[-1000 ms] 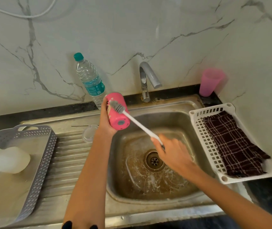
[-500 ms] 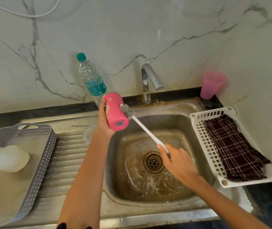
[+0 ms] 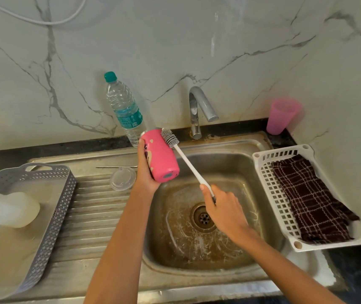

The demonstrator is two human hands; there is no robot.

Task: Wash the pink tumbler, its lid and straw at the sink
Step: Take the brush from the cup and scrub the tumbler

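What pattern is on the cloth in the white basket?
The cloth is dark brown with thin white checked lines, seen best in the head view.

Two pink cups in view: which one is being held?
The darker tumbler, tilted in the left hand beside the brush head. The paler cup stands upright and untouched, right of the tap.

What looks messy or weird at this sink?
The steel sink basin is stained brown, with whitish scrape-like streaks around the round drain. Nothing looks spilled or broken; the clear lid and thin metal straw lie on the draining board.
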